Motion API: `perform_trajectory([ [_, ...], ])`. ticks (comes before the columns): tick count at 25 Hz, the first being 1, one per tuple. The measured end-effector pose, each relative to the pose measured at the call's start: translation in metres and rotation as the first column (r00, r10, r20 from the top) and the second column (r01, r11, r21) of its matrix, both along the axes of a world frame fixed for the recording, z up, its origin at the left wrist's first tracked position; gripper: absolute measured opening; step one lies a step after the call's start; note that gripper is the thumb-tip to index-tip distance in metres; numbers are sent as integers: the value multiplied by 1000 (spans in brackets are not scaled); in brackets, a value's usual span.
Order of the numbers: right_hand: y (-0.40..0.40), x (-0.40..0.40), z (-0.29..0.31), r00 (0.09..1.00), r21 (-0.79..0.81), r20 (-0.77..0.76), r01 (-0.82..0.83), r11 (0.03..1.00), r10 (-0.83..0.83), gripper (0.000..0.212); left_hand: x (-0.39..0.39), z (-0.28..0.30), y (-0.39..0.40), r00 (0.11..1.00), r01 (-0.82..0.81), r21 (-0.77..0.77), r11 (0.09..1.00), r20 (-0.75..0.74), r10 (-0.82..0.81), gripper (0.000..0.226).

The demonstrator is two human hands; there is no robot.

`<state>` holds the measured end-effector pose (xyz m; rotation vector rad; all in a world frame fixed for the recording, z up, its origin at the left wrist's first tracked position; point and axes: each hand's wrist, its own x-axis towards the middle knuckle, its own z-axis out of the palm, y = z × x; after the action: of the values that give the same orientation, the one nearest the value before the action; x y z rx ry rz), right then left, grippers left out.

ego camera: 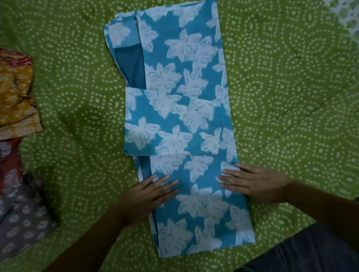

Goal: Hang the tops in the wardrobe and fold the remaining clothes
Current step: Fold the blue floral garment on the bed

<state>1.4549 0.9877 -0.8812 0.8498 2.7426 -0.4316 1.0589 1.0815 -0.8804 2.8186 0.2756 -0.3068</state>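
Observation:
A blue garment with white flowers (178, 106) lies flat on the green bedsheet (289, 107), folded lengthwise into a long strip that runs away from me. My left hand (148, 195) rests flat on its near left edge with straight fingers. My right hand (254, 181) lies flat on its near right edge, fingers pointing left. Neither hand grips the cloth.
At the left edge of the bed lie a yellow and red printed garment (3, 88) and a grey flowered one (14, 221). A white and green patterned cloth (348, 11) sits at the far right corner. My dark-trousered leg (310, 254) is at the bottom right.

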Motion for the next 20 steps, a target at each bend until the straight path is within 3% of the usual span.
perform_trajectory([
  [2, 9, -12, -6, 995, -71, -82, 57, 996, -63, 62, 16, -1, -4, 990, -106, -58, 993, 89, 111, 57],
  [3, 15, -16, -2, 979, -140, -143, 127, 982, -147, 59, 21, 0, -5, 972, -198, -192, 961, 90, 218, 55],
  [4, 21, -20, 3, 930, -253, -208, 246, 936, -301, 54, 14, -15, -6, 928, -313, -321, 894, 97, 360, 49],
  [5, 28, -23, 13, 820, -400, -252, 396, 827, -514, 45, 8, -21, -1, 816, -528, -469, 708, -47, 576, 42],
  [6, 36, -27, 24, 634, -601, -193, 527, 600, -749, 35, 3, -29, 4, 638, -711, -545, 445, -232, 735, 47],
  [7, 48, -31, 29, 392, -767, -63, 569, 296, -918, 26, -1, -39, 14, 422, -814, -563, 146, -398, 815, 68],
  [8, 65, -33, 31, 168, -849, 94, 528, 9, -981, 15, 8, -36, 30, 233, -818, -564, -114, -505, 831, 82],
  [9, 85, -33, 29, -3, -858, 231, 470, -206, -973, 17, 24, -27, 47, 92, -768, -570, -293, -551, 830, 77],
  [10, 103, -33, 29, -100, -836, 325, 433, -335, -940, 39, 42, -10, 63, 19, -682, -594, -426, -596, 803, 64],
  [11, 118, -31, 27, -127, -815, 395, 409, -411, -910, 51, 59, 8, 78, 10, -606, -618, -500, -635, 773, 52],
  [14, 132, -38, 30, -142, -789, 434, 417, -451, -890, 41, 79, 30, 93, 26, -526, -664, -531, -637, 770, 45],
  [17, 102, -45, 42, -227, -776, 354, 470, -420, -907, 37, 64, 43, 68, 16, -598, -613, -516, -653, 757, 36],
  [20, 46, -67, 56, -244, -807, 422, 338, -484, -873, 30, 39, 62, 30, -11, -617, -564, -549, -692, 722, 33],
])
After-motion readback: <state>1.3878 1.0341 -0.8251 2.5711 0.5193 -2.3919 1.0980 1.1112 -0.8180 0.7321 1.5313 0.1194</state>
